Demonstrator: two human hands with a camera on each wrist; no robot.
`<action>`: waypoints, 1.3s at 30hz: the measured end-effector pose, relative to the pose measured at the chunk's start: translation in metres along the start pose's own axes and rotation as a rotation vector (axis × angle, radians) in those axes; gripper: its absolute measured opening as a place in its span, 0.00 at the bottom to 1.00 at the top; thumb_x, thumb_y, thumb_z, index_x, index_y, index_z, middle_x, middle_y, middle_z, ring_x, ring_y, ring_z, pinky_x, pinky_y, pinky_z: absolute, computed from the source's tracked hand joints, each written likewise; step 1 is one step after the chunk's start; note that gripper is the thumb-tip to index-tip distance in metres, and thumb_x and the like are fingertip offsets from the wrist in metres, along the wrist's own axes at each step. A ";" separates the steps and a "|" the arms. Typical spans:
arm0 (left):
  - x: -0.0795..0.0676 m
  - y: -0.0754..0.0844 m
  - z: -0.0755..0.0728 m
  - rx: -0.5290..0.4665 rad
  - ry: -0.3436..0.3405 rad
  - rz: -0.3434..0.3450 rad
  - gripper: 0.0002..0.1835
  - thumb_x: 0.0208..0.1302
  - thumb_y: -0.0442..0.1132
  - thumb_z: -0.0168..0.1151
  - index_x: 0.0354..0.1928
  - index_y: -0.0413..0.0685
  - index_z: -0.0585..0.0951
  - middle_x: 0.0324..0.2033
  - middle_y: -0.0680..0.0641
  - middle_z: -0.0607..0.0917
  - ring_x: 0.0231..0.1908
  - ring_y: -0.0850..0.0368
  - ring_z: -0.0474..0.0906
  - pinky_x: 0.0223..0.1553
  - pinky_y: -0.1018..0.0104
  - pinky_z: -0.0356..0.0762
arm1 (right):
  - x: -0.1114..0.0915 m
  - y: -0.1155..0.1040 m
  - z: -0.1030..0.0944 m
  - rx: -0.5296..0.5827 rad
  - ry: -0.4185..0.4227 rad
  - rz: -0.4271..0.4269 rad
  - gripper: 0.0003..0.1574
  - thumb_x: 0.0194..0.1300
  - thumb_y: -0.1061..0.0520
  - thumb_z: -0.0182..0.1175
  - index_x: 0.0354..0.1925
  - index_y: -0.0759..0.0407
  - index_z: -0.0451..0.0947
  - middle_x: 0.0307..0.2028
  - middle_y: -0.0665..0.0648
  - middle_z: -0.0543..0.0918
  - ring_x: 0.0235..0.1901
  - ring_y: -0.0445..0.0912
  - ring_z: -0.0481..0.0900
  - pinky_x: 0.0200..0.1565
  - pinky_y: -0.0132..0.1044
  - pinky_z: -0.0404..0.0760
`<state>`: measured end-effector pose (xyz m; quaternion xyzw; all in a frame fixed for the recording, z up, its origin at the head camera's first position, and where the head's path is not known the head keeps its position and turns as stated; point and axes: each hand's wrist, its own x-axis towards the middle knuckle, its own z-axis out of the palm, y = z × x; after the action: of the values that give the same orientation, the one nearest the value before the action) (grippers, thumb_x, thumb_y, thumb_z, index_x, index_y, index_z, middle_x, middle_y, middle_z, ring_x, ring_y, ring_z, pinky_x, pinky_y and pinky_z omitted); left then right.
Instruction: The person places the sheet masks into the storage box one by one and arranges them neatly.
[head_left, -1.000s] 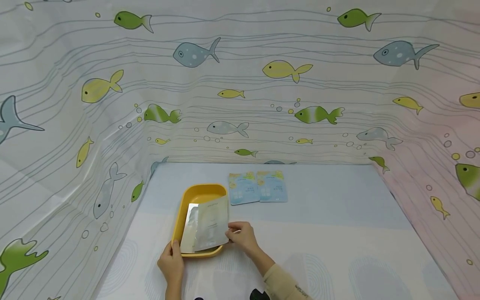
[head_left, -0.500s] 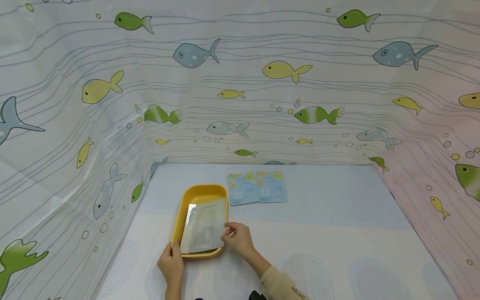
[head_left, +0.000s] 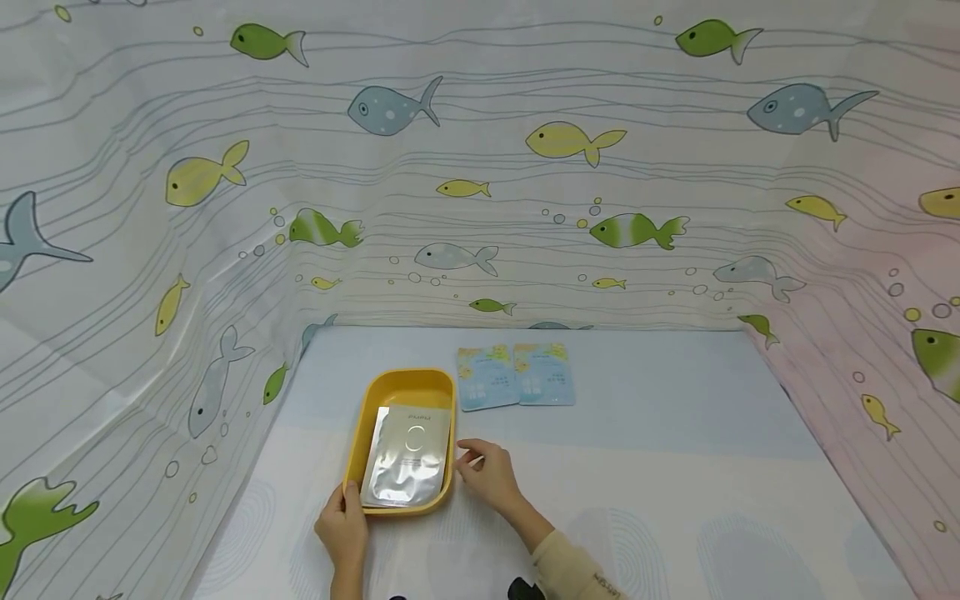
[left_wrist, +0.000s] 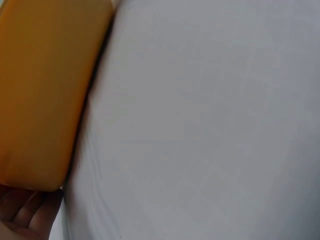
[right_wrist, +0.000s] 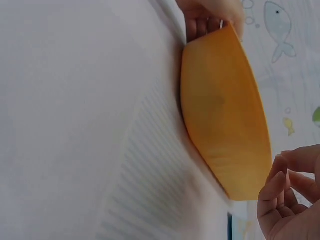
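Note:
My left hand grips the near left corner of a yellow tray, thumb over the rim. The right wrist view also shows this hold at the far end of the tray. Inside the tray lies a shiny silver flat packet with a printed circle, on top of at least one more whose left edge peeks out. My right hand hovers just right of the tray, fingers loosely bent and holding nothing; in the right wrist view the hand has its thumb near the bent fingertips.
Two light blue flat packets lie side by side behind and to the right of the tray, slightly overlapping. A pale patterned cloth covers the table. Fish-print sheeting rises at the back and sides.
The top silver packet, lifted at its right side by my right hand, has dropped flat into the tray. My right hand has let go and drawn slightly right. The left hand stays put.

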<state>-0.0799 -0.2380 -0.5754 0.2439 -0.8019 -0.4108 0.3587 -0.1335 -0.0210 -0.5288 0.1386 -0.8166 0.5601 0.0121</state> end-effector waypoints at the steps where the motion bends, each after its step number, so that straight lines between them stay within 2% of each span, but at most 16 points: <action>1: 0.000 0.000 0.000 0.001 0.001 0.001 0.10 0.60 0.31 0.55 0.28 0.33 0.83 0.21 0.38 0.83 0.20 0.70 0.67 0.23 0.76 0.63 | 0.001 0.002 -0.003 -0.006 0.012 -0.003 0.17 0.54 0.69 0.61 0.44 0.73 0.79 0.26 0.57 0.81 0.20 0.35 0.72 0.23 0.27 0.72; 6: 0.000 0.000 0.000 0.010 0.005 0.013 0.10 0.60 0.31 0.55 0.27 0.33 0.83 0.21 0.38 0.83 0.19 0.69 0.68 0.22 0.76 0.63 | 0.007 0.013 -0.017 -0.009 0.072 -0.006 0.12 0.55 0.68 0.62 0.40 0.73 0.80 0.25 0.59 0.82 0.19 0.38 0.75 0.24 0.27 0.74; 12: 0.000 -0.001 0.000 0.005 0.000 0.013 0.10 0.60 0.31 0.55 0.27 0.33 0.83 0.21 0.38 0.83 0.20 0.70 0.67 0.23 0.76 0.63 | 0.019 0.031 -0.036 -0.074 0.152 -0.004 0.03 0.57 0.65 0.62 0.31 0.66 0.79 0.25 0.56 0.81 0.22 0.42 0.76 0.27 0.27 0.74; 20: 0.000 -0.001 0.000 0.006 0.005 0.021 0.10 0.60 0.31 0.55 0.27 0.33 0.83 0.21 0.38 0.83 0.20 0.71 0.68 0.23 0.77 0.63 | 0.032 0.048 -0.064 -0.136 0.245 0.036 0.04 0.58 0.64 0.62 0.32 0.66 0.79 0.27 0.57 0.81 0.27 0.47 0.78 0.30 0.33 0.77; 25: 0.000 -0.001 0.000 -0.001 -0.001 0.031 0.09 0.60 0.30 0.55 0.28 0.32 0.83 0.21 0.38 0.83 0.20 0.72 0.68 0.22 0.78 0.64 | 0.041 0.062 -0.080 -0.163 0.298 0.102 0.06 0.58 0.63 0.62 0.34 0.67 0.79 0.27 0.59 0.82 0.27 0.49 0.79 0.32 0.38 0.78; 32: 0.001 -0.001 0.001 0.005 0.006 0.034 0.09 0.60 0.30 0.55 0.28 0.32 0.83 0.21 0.37 0.83 0.21 0.71 0.69 0.23 0.78 0.64 | 0.058 0.089 -0.103 -0.203 0.403 0.251 0.14 0.58 0.61 0.61 0.41 0.70 0.78 0.29 0.62 0.81 0.29 0.53 0.80 0.34 0.45 0.76; 39: 0.000 0.000 0.001 0.013 0.015 0.028 0.09 0.59 0.30 0.56 0.28 0.32 0.83 0.22 0.37 0.84 0.22 0.68 0.71 0.24 0.77 0.64 | 0.068 0.109 -0.117 -0.251 0.427 0.342 0.19 0.59 0.58 0.60 0.45 0.70 0.76 0.33 0.65 0.78 0.35 0.57 0.75 0.38 0.49 0.72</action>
<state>-0.0802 -0.2376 -0.5761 0.2380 -0.8051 -0.3989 0.3689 -0.2408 0.1089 -0.5727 -0.1243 -0.8701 0.4650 0.1059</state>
